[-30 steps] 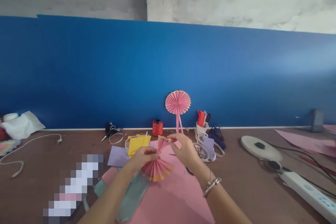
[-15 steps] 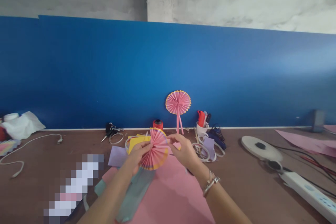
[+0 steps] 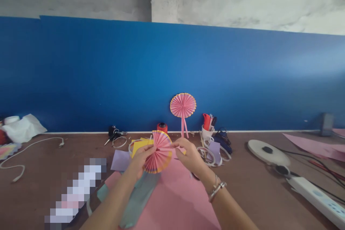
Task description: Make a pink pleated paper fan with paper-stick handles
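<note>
A pleated pink paper fan [image 3: 159,158] with a yellow edge is held above the table, spread into a rounded shape. My left hand [image 3: 142,158] pinches it near the centre of its folds, on the left side. At the fan's right edge, the thumb and fingertips of my right hand [image 3: 185,152] are closed on the paper. Pink sheets [image 3: 175,194] lie beneath my hands. Beyond them a finished-looking round pink fan [image 3: 183,105] leans upright against the blue partition, with two pink strips hanging below it.
A white cup [image 3: 207,131] of pens and a red-handled tool stands by the partition, near white tape rolls [image 3: 206,156]. Yellow paper [image 3: 140,146], purple paper [image 3: 120,160] and keys [image 3: 115,134] lie leftward. A white power strip [image 3: 318,196] is at right.
The fan in my hands has shifted very slightly up and left. Both hands keep their hold on it, and everything else stays in place.
</note>
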The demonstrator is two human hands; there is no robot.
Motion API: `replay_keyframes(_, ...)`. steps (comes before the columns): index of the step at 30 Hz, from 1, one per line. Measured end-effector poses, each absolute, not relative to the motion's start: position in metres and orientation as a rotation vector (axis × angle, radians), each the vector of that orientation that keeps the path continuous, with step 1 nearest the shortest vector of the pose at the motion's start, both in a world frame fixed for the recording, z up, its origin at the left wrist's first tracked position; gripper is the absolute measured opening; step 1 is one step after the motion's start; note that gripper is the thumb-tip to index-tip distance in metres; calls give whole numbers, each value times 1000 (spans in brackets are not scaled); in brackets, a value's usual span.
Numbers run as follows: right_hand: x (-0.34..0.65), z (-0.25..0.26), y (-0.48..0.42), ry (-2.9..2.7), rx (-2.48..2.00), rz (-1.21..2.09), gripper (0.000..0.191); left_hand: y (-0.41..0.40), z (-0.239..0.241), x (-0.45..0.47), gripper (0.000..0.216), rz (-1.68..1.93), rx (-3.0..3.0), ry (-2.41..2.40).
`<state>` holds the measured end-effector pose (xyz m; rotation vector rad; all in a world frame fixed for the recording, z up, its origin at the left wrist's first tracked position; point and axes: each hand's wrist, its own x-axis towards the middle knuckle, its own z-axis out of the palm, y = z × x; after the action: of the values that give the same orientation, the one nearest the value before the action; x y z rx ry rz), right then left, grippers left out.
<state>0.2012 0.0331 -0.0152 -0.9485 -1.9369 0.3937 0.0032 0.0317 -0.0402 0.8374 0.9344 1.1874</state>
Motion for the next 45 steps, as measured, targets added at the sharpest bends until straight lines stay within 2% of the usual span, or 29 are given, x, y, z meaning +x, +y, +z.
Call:
replay_keyframes(2,201,-13,32,-1931,-976,429,30,32,-41,3,35,1193,839,943)
replay_keyframes(9,197,-11,28,-1941,-1012,384,10,32,-43,5,34,1169,841,885)
replay_keyframes(28,199,-15,29,-2125,-938,109,15,30,-42,7,39,1175,850,872)
replay_keyframes(45,199,-17,28,-2119,-956,31,17,32,-44,6,37,1186,864,846)
